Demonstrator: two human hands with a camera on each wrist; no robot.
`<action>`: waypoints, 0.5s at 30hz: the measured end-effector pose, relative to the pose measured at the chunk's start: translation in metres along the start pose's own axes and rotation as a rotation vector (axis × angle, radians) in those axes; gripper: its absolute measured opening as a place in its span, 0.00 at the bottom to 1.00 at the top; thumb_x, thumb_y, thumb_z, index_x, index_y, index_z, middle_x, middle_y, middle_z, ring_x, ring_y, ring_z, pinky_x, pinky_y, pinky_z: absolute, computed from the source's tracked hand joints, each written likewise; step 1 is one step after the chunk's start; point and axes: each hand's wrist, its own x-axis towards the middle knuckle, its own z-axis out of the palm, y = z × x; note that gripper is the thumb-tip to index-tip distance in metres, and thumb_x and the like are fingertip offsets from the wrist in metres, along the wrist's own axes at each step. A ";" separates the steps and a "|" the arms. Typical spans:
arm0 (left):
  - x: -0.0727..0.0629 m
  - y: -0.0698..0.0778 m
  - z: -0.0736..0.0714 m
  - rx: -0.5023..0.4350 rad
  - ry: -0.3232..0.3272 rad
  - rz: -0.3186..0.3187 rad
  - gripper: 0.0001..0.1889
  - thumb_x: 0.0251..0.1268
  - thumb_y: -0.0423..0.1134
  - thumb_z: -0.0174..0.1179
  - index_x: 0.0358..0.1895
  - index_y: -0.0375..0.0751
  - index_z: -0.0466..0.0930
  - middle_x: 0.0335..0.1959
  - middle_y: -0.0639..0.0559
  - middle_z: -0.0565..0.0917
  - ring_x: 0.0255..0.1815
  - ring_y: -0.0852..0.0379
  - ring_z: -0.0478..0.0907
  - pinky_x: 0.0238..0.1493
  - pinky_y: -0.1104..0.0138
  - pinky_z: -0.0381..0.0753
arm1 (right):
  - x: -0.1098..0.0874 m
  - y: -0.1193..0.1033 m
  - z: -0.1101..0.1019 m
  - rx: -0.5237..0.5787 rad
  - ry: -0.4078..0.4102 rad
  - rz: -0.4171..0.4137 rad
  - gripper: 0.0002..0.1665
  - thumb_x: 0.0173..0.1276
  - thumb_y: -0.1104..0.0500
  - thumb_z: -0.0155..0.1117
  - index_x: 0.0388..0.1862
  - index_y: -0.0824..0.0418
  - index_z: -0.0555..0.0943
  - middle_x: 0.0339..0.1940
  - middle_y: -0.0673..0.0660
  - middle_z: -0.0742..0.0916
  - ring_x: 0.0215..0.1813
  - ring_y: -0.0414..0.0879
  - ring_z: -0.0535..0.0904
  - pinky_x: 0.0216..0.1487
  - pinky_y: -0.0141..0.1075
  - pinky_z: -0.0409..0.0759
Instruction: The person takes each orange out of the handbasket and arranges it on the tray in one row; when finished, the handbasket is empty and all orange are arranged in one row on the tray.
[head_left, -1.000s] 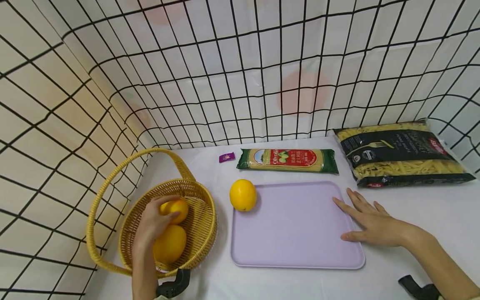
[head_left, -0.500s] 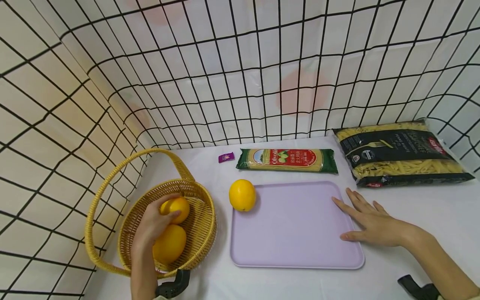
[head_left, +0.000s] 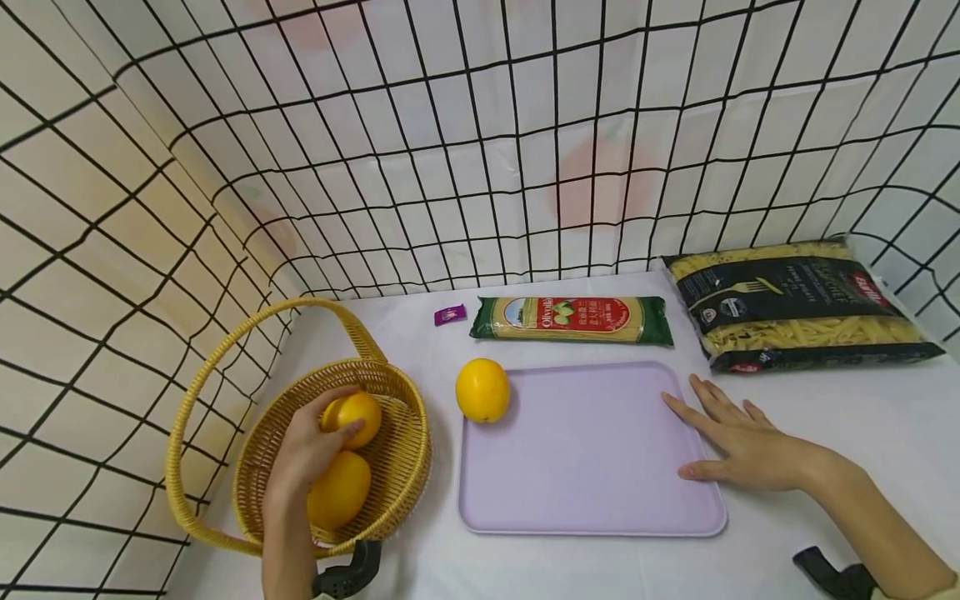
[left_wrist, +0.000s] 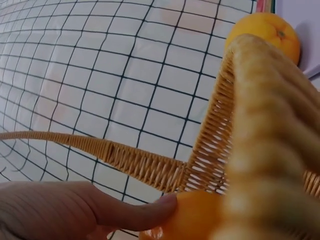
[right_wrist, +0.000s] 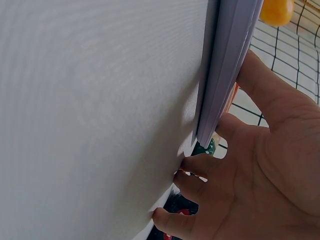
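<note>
Inside the wicker basket (head_left: pixel 408 492), my left hand (head_left: pixel 309 442) grips an orange (head_left: pixel 362 419) with thumb and fingers around it. In the left wrist view the thumb presses that orange (left_wrist: pixel 187 215), partly hidden by the basket rim (left_wrist: pixel 260 150). A larger yellow-orange fruit (head_left: pixel 341 490) lies nearer in the basket, partly behind my wrist. Another orange (head_left: pixel 483 390) sits on the far left corner of the lilac tray (head_left: pixel 592 458). My right hand (head_left: pixel 750 450) is spread flat at the tray's right edge, with thumb and index finger touching the rim and other fingers on the white cloth.
Behind the tray lies a spaghetti packet (head_left: pixel 572 320), with a small purple packet (head_left: pixel 450 314) to its left. A large bag of penne (head_left: pixel 798 304) rests at the back right. The basket handle (head_left: pixel 180 442) leans left. A black wire grid (head_left: pixel 517 167) encloses the back and sides.
The orange in my left hand has shifted very slightly to the right within the basket. The right hand stays at the tray edge; the whole view has drifted a little.
</note>
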 end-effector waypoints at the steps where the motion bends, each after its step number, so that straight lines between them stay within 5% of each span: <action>1: -0.001 0.001 0.000 -0.003 0.002 0.002 0.28 0.75 0.38 0.62 0.75 0.47 0.71 0.74 0.33 0.68 0.63 0.37 0.72 0.56 0.52 0.75 | 0.000 0.000 0.000 0.001 0.000 0.001 0.58 0.65 0.37 0.70 0.86 0.50 0.52 0.84 0.77 0.44 0.83 0.78 0.37 0.70 0.82 0.32; 8: -0.010 0.009 -0.006 -0.044 0.010 0.026 0.29 0.75 0.38 0.62 0.76 0.51 0.69 0.79 0.38 0.65 0.66 0.39 0.72 0.56 0.55 0.77 | -0.002 -0.002 -0.001 -0.021 0.004 -0.004 0.58 0.65 0.39 0.71 0.86 0.52 0.53 0.83 0.79 0.45 0.82 0.79 0.39 0.70 0.82 0.35; 12: -0.020 0.018 -0.012 -0.070 0.004 0.089 0.29 0.75 0.39 0.62 0.76 0.54 0.69 0.82 0.42 0.62 0.75 0.36 0.67 0.67 0.47 0.76 | -0.002 -0.004 -0.002 -0.026 0.005 -0.001 0.58 0.65 0.39 0.71 0.85 0.53 0.54 0.83 0.79 0.46 0.82 0.80 0.39 0.70 0.82 0.35; 15: -0.030 0.026 -0.015 -0.150 -0.013 0.182 0.29 0.76 0.40 0.62 0.77 0.54 0.69 0.82 0.44 0.62 0.76 0.38 0.69 0.67 0.56 0.79 | -0.002 -0.004 -0.002 -0.031 0.005 0.002 0.58 0.65 0.39 0.71 0.85 0.53 0.54 0.83 0.79 0.46 0.82 0.80 0.39 0.70 0.82 0.35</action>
